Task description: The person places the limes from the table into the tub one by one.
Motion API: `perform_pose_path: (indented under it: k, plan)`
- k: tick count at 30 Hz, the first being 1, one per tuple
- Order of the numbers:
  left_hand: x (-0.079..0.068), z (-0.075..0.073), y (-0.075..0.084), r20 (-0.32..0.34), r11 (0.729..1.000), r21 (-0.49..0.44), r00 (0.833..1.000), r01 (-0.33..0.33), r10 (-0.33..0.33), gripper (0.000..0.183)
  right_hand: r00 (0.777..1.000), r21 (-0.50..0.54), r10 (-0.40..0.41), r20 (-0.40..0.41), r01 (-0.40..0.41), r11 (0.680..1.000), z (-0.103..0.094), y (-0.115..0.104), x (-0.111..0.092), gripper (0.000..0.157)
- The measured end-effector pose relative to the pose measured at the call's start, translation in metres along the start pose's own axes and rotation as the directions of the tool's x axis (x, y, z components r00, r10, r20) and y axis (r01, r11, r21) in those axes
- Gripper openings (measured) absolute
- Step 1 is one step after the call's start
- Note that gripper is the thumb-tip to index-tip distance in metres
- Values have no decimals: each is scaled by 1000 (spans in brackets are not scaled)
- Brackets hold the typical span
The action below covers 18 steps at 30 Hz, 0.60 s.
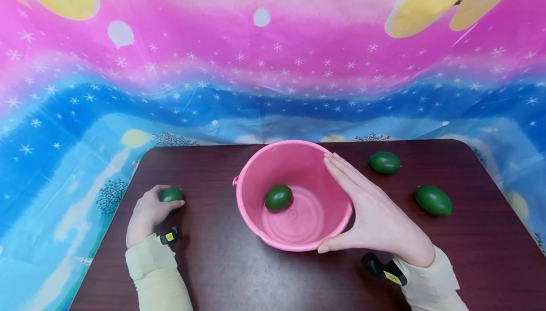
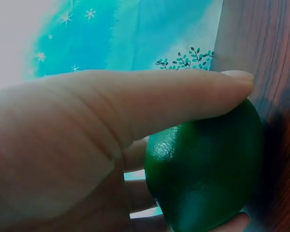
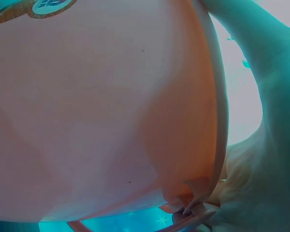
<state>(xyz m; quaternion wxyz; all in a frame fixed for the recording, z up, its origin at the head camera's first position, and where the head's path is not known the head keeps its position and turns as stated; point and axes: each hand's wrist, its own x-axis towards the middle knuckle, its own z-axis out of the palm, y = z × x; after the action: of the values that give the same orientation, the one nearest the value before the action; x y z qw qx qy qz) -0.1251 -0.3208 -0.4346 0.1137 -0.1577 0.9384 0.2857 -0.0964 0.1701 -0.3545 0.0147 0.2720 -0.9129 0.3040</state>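
At the left side of the table, my left hand (image 1: 147, 211) holds a lime (image 1: 171, 194) between thumb and fingers. Up close in the left wrist view, the thumb lies across the top of this glossy dark green lime (image 2: 208, 169), and fingertips show beneath it. A pink bucket (image 1: 251, 216) stands at the middle, its mouth tilted toward me, with another lime (image 1: 279, 197) inside on its bottom. My right hand (image 1: 379, 216) grips the bucket's right rim, thumb at the near side and fingers at the far side. The right wrist view shows the bucket's outer wall (image 3: 101, 111) and handle joint.
Two more limes lie on the right of the dark wooden table (image 1: 213, 273), one lime (image 1: 385, 162) near the back edge and one lime (image 1: 433, 200) closer to the right edge. A patterned cloth (image 1: 273, 64) hangs behind and around the table.
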Motion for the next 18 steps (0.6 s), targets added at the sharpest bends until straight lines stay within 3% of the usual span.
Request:
perform_pose_path:
  k: [8,18]
  plan:
    - [1,1,-1,-2,1000,0,1000,-15,15,71,1000,6,2,-1,-2,1000,0,0,0,132]
    - [-2,0,5,-69,998,-43,997,-49,46,72,1000,-8,-1,-4,1,1000,1,1,0,134]
